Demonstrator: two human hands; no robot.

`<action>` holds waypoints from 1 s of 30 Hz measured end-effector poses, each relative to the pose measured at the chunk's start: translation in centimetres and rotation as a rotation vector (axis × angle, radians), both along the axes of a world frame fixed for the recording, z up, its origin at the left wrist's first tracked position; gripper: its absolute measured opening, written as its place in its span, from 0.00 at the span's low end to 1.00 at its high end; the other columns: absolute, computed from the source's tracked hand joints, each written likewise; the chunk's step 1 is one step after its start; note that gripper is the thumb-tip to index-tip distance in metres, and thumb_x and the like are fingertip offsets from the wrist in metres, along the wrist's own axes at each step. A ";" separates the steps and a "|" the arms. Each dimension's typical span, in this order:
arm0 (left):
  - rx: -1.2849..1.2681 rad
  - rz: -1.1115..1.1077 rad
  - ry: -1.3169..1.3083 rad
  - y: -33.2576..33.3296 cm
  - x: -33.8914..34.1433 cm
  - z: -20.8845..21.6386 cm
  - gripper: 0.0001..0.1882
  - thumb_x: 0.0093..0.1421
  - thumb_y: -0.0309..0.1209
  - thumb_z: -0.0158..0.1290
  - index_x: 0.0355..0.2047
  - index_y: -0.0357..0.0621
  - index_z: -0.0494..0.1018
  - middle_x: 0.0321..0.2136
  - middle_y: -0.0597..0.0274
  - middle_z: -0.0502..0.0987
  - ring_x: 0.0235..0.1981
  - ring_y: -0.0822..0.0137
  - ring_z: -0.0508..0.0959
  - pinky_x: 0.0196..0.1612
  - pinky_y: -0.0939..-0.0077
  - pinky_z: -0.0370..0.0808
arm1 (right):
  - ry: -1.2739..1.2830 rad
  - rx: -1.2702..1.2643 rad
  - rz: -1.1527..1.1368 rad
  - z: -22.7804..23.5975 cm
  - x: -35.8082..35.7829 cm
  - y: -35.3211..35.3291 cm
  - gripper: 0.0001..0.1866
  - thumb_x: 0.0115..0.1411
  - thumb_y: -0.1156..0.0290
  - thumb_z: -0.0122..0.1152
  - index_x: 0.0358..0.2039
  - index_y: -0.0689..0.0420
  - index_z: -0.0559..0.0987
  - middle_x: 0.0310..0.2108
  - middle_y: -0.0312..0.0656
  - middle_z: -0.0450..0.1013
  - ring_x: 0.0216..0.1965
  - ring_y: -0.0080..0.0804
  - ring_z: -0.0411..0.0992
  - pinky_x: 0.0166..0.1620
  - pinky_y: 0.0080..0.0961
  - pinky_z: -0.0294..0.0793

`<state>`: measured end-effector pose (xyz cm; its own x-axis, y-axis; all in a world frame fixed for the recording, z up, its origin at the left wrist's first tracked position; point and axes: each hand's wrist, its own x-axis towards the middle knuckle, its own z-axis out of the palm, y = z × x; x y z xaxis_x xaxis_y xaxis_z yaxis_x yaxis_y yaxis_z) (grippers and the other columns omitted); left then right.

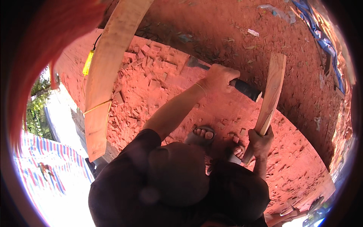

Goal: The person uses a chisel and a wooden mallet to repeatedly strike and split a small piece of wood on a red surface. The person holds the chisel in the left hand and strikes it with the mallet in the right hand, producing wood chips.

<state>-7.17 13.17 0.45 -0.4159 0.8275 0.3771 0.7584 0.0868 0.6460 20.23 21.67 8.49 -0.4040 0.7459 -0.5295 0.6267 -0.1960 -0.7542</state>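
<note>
My left hand (pixel 220 80) is wrapped round the black handle (pixel 246 89) of a flat-bladed hand tool. Its dark blade (pixel 197 62) points to the far left, and blur hides its exact kind. To the right, my right hand (pixel 261 142) grips a wooden board (pixel 273 85) near its lower end. The board is narrow, reddish brown and tilted, with its upper end leaning away from me. The butt of the tool's handle appears close to the board's left edge; I cannot tell whether they touch.
My sandalled feet (pixel 204 133) rest on a red, dusty surface (pixel 230 109) strewn with wood chips (pixel 151 64). At left a long plank (pixel 113 56) bears a yellow cord, beside a yellow plastic piece (pixel 88 62). A striped sheet (pixel 49 159) lies lower left, blue sheeting (pixel 321 39) far right.
</note>
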 end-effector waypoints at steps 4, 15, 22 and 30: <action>0.034 0.051 -0.017 -0.2 0.0 0.1 0.08 0.45 0.31 0.60 0.22 0.45 0.72 0.19 0.55 0.74 0.24 0.49 0.78 0.24 0.59 0.72 | 0.223 -0.038 -0.150 1.1 2.6 1.4 0.10 0.49 0.75 0.67 0.32 0.62 0.76 0.21 0.38 0.73 0.23 0.25 0.72 0.28 0.25 0.72; 0.030 0.021 0.029 0.4 -0.5 -1.0 0.07 0.44 0.30 0.60 0.23 0.47 0.72 0.20 0.57 0.74 0.23 0.51 0.78 0.23 0.60 0.71 | 0.870 0.147 -0.624 9.0 -0.8 8.1 0.12 0.60 0.69 0.62 0.40 0.62 0.75 0.33 0.42 0.72 0.37 0.32 0.72 0.45 0.30 0.72; -0.011 0.004 0.053 0.2 -1.1 -0.9 0.08 0.44 0.31 0.60 0.23 0.46 0.72 0.19 0.56 0.74 0.23 0.49 0.78 0.23 0.59 0.71 | 0.011 -0.061 -0.005 -1.2 -2.2 -0.5 0.10 0.50 0.76 0.67 0.30 0.61 0.73 0.22 0.36 0.72 0.21 0.22 0.70 0.24 0.25 0.71; -0.016 0.047 0.046 0.6 -1.2 -1.2 0.07 0.43 0.29 0.57 0.19 0.47 0.69 0.17 0.55 0.73 0.21 0.49 0.78 0.23 0.58 0.72 | 0.599 0.032 -0.501 6.0 -0.6 6.0 0.13 0.57 0.69 0.65 0.38 0.63 0.76 0.28 0.44 0.74 0.27 0.29 0.72 0.33 0.28 0.73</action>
